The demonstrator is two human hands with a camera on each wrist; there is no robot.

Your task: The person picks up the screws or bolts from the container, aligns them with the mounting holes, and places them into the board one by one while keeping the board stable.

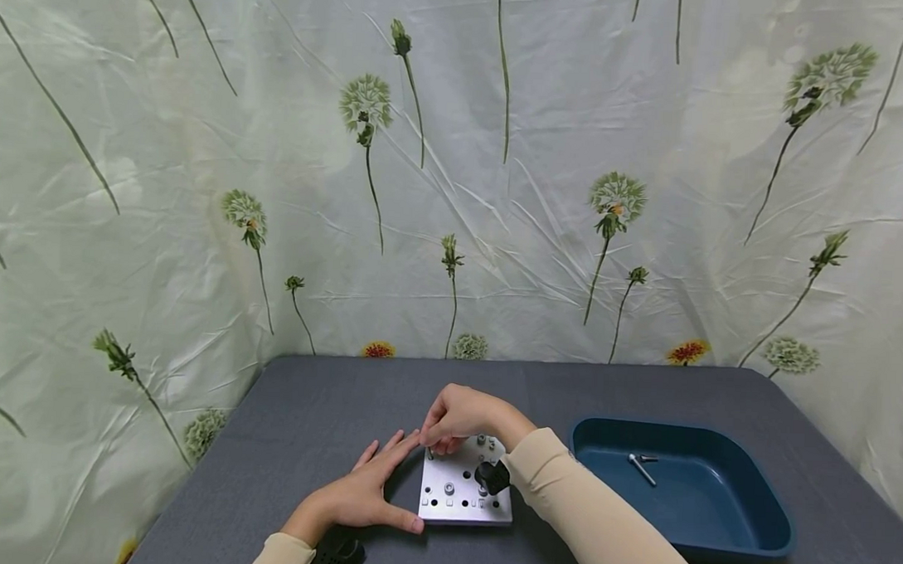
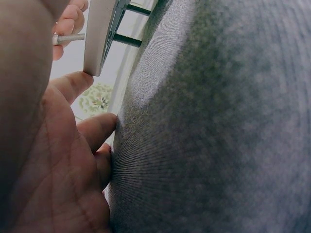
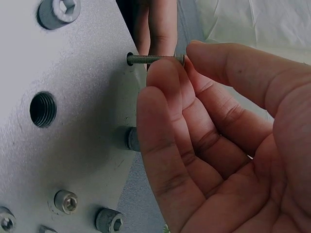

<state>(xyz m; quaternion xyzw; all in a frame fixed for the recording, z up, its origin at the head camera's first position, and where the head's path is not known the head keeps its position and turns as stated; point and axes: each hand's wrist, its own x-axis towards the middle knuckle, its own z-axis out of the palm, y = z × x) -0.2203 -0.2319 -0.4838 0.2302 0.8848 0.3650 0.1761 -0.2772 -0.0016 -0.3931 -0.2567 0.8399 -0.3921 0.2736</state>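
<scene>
Left hand (image 1: 365, 488) lies flat, palm down, fingers straight and thumb splayed, forearm coming in from bottom-left; right hand (image 1: 458, 415) reaches across from bottom-right in a long sleeve, wrist bent down, fingertips (image 3: 167, 73) curled into a pinch grip.

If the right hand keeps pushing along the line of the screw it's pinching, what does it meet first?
The metal plate. The right hand pinches a thin screw whose tip already sits at a small hole near the plate's edge, so the plate comes first. How deep the screw is in, I cannot tell.
</scene>
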